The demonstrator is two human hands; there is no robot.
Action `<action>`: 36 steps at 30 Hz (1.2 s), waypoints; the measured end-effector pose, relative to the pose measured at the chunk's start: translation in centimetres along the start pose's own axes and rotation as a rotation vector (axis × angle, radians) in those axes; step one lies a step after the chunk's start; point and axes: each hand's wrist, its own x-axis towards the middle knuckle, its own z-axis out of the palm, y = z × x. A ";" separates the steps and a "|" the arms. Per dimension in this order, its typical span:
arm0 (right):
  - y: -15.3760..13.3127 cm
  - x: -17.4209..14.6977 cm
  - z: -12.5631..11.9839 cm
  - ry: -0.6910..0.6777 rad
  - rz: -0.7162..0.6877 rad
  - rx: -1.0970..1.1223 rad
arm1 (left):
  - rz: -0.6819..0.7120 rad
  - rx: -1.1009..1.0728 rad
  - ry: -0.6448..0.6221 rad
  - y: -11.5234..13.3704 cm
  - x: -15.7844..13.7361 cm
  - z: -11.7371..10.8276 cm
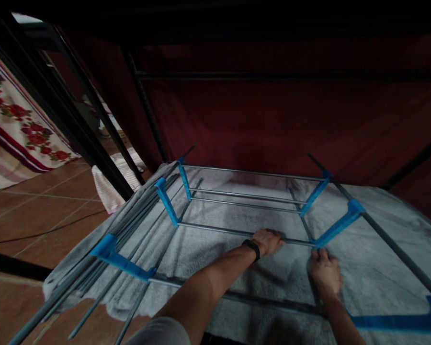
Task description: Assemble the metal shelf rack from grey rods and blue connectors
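Grey metal tubes and blue plastic connectors form a rack frame lying on a grey fleecy blanket (377, 254). My left hand (267, 242), with a black band on its wrist, is closed around a crosswise tube (219, 229) in the frame's middle. Just below the blue connector (339, 227) on the right, my right hand (325, 272) is curled with its knuckles up. Its fingers wrap a lengthwise tube that the hand mostly hides. Another blue connector (168, 203) joins the tubes on the left.
Several loose grey tubes (129, 225) lie along the blanket's left side. Black metal posts (75, 124) and a dark red cloth (273, 120) enclose the space. Left, a black cable (46, 231) crosses the tiled floor (39, 206), near a hanging flowered cloth (17, 120).
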 end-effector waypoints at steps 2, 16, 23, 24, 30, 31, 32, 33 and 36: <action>0.1 0.0 0.1 0.002 0.016 0.043 | -0.007 -0.011 -0.028 -0.1 0.1 -0.4; -0.2 0.0 -0.1 0.011 0.021 0.076 | -0.026 -0.025 -0.018 0.2 -0.2 -0.9; -1.7 -0.9 -1.8 0.034 0.038 0.065 | -0.019 0.017 0.033 0.8 -0.5 -0.6; -1.8 -0.9 -1.8 0.036 0.041 0.064 | -0.010 0.024 0.021 0.7 -0.3 -0.7; -1.8 -0.8 -1.7 0.047 0.035 0.086 | 0.019 0.037 0.022 0.5 0.1 -0.8; -1.8 -0.8 -1.7 0.049 0.034 0.087 | 0.018 0.037 0.023 0.5 0.1 -0.8; -1.7 -0.8 -1.7 0.051 0.035 0.086 | 0.016 0.035 0.023 0.5 0.1 -0.8; -1.7 -0.8 -1.7 0.052 0.039 0.083 | 0.012 0.032 0.023 0.5 0.1 -0.9; -1.6 -0.8 -1.8 0.044 0.031 0.078 | 0.007 0.019 0.011 0.6 0.1 -1.2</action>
